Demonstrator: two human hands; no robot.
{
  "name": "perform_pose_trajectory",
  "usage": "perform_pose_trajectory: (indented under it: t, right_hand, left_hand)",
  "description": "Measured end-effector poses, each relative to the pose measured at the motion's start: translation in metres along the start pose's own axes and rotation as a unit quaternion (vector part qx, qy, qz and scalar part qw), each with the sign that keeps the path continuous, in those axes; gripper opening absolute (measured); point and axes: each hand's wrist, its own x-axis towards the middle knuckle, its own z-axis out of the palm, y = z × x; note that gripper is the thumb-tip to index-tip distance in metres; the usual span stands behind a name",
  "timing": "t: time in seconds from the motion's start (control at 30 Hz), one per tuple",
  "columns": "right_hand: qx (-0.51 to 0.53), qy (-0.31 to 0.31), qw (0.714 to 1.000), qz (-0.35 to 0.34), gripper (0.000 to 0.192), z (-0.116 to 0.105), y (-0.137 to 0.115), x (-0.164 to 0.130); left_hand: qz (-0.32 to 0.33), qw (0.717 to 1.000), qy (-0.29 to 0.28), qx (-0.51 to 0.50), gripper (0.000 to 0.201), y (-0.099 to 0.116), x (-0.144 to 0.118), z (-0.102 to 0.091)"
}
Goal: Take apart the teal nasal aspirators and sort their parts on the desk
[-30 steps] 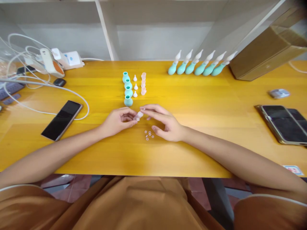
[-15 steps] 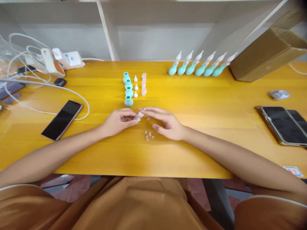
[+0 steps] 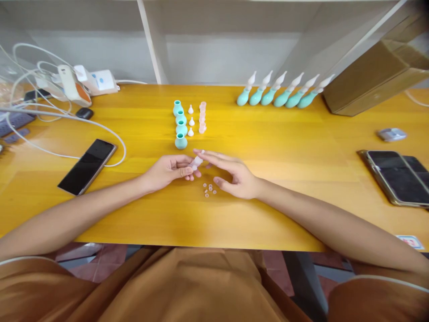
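Note:
My left hand [image 3: 166,172] is closed on a small translucent plastic nozzle [image 3: 196,163], pinched between thumb and fingers and tilted up to the right. My right hand [image 3: 238,175] has its fingers stretched out, the fingertips against the nozzle's white tip and the thumb apart below. Several tiny clear rings [image 3: 210,188] lie on the table under the right thumb. Behind my hands stand a column of teal squeeze bulbs [image 3: 181,128], several small white cone tips [image 3: 191,121] and a row of pink translucent tubes [image 3: 202,118].
Several assembled teal bulbs with white nozzles [image 3: 282,97] line the back right, beside a cardboard box [image 3: 372,80]. A phone [image 3: 87,167], white cables [image 3: 110,129] and chargers [image 3: 100,82] are at left. Stacked phones [image 3: 397,176] lie at right on the wooden table [image 3: 275,223].
The left fingers have shifted slightly around the nozzle, so more fingertips show beneath it. My right hand is nearly unmoved, and the whole view has shifted slightly.

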Motion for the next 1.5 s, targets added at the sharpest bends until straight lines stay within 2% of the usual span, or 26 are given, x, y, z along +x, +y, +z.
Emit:
perform_pose_trajectory:
  t: [0.3, 0.63, 0.87, 1.33, 1.5]
  right_hand:
    - [-0.004, -0.002, 1.000, 0.005, 0.090, 0.0015, 0.0025, -0.0025]
    - [-0.010, -0.016, 1.000, 0.012, 0.099, 0.0037, 0.0056, -0.0044]
    - [-0.014, -0.016, 1.000, -0.013, 0.095, 0.0049, 0.0051, -0.0030]
    - [-0.040, -0.008, 0.999, -0.006, 0.078, -0.0015, 0.0013, -0.0049]
    - [-0.035, -0.007, 0.999, -0.021, 0.079, 0.0004, 0.0009, -0.0041]
  left_hand:
    - [0.022, 0.999, 0.013, -0.038, 0.041, -0.0032, -0.0005, 0.0015]
    - [0.026, 0.998, 0.018, -0.059, 0.043, -0.0054, 0.0000, 0.0005]
    - [0.017, 0.998, 0.007, -0.052, 0.049, -0.0040, 0.0001, 0.0012]
    - [0.014, 0.999, 0.020, 0.020, 0.053, -0.0004, -0.0009, 0.0051]
    - [0.015, 1.000, 0.019, 0.016, 0.052, 0.0000, -0.0009, 0.0048]
